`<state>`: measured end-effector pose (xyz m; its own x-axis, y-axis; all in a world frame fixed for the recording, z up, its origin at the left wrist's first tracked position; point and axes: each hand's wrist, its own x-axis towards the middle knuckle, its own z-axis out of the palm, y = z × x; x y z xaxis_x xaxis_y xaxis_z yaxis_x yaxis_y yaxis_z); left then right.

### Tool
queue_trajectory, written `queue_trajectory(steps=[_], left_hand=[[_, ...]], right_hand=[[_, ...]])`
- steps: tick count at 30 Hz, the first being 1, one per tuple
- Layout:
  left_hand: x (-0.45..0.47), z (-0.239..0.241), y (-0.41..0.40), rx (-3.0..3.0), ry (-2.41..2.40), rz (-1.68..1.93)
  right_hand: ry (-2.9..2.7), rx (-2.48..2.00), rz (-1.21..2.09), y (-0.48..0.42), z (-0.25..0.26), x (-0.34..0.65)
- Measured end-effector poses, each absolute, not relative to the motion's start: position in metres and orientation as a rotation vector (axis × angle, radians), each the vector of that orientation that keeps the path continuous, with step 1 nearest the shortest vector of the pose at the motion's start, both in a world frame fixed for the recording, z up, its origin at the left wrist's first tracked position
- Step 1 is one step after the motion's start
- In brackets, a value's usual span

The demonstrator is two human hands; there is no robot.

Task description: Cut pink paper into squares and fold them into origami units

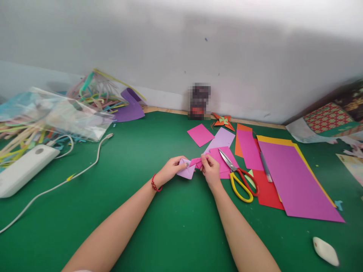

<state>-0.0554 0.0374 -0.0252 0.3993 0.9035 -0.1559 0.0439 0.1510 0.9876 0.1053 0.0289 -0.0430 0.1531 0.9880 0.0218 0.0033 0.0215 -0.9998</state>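
Note:
My left hand (171,169) pinches a folded lilac paper piece (186,172) at the middle of the table. Against it, a folded pink paper piece (196,163) is gripped by my right hand (210,167); the two pieces meet or overlap between my hands. Just right of my right hand lie scissors (235,170) with one yellow and one red handle, their blades resting on pink paper sheets (225,174). Beyond my hands are a lilac sheet (222,138) and a pink square (200,135). How the fingers sit beneath the folded pieces is hidden.
A purple sheet (295,181), a red sheet (268,192) and a pen (266,166) lie to the right. An orange paper star (223,120) rests near the wall. Paper strips (96,94), a white power bank (30,170) and a cable (85,170) occupy the left.

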Motion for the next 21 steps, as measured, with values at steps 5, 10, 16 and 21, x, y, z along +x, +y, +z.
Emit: queue_trajectory(steps=[5,10,16,21], left_hand=[[-0.055,-0.025,0.037,1.211,0.890,0.660],[-0.054,-0.025,0.036,1.284,0.914,0.642],[-0.054,-0.024,0.036,1.431,1.005,0.710],[-0.054,-0.023,0.034,1.500,1.020,0.684]], right_hand=[[-1.210,-1.217,1.165,0.028,-0.042,0.106],[-1.289,-1.218,1.157,0.027,-0.044,0.106],[-1.316,-1.353,0.955,0.024,-0.040,0.102],[-1.313,-1.359,0.879,0.023,-0.032,0.100]])
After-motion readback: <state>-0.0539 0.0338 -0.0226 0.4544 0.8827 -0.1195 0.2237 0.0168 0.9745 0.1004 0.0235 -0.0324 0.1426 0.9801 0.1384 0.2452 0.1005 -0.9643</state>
